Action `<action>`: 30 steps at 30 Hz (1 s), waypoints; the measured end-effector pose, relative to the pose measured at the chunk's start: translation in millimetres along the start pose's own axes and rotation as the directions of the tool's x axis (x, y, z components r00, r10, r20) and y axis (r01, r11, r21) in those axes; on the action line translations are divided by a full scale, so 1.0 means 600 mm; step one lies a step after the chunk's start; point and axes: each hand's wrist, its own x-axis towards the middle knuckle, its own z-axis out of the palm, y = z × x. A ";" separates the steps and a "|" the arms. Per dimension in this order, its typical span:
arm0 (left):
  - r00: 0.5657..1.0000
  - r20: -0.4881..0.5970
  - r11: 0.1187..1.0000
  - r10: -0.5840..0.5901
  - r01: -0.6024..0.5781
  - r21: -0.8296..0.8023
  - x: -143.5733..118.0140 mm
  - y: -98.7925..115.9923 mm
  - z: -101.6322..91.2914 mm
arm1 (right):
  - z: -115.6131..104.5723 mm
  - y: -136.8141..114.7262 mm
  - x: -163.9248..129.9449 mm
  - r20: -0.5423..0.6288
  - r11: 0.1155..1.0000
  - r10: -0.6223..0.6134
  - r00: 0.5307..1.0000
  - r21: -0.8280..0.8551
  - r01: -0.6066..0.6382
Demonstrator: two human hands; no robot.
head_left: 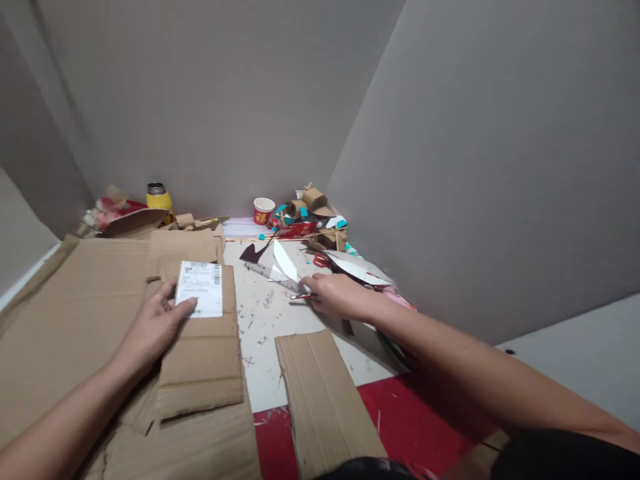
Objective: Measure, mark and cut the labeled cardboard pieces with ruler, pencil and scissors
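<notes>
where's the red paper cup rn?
In the head view the red paper cup stands at the far edge of the work surface against the grey wall, centre-left of frame, between the yellow flask on its left and the pile of cardboard scraps on its right.

Too small and blurred to read: print on shipping label. Half hidden under right hand: thin red tool. Cut off by bottom edge: cardboard strip.

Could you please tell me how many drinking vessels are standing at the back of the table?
2: a yellow flask at back left and a red paper cup near the middle. Clutter may hide more.
</notes>
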 end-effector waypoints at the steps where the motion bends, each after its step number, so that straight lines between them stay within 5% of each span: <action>1: 1.000 0.004 1.000 0.008 -0.008 -0.009 0.000 -0.001 0.000 | 0.002 -0.002 0.004 -0.006 1.000 0.007 1.000 0.016 -0.007; 9: 0.999 -0.007 0.994 0.044 -0.044 -0.103 -0.004 0.003 -0.004 | -0.005 -0.020 0.016 -0.101 0.921 0.134 0.986 0.380 -0.086; 16: 0.971 -0.238 0.974 0.033 -0.085 -0.212 0.000 0.076 -0.053 | -0.009 -0.091 -0.024 0.146 0.528 0.120 0.982 0.828 -0.188; 21: 0.960 -0.279 0.956 0.013 -0.094 -0.279 -0.017 0.128 -0.083 | 0.014 -0.169 -0.013 0.272 0.297 0.067 0.960 0.913 -0.279; 26: 0.951 -0.308 0.963 -0.021 -0.064 -0.263 -0.060 0.133 -0.096 | 0.032 -0.220 0.013 0.309 0.224 0.053 0.950 0.923 -0.313; 30: 0.952 -0.298 0.976 -0.069 0.002 -0.219 -0.091 0.116 -0.098 | 0.030 -0.220 0.012 0.234 0.168 0.122 0.964 0.953 -0.253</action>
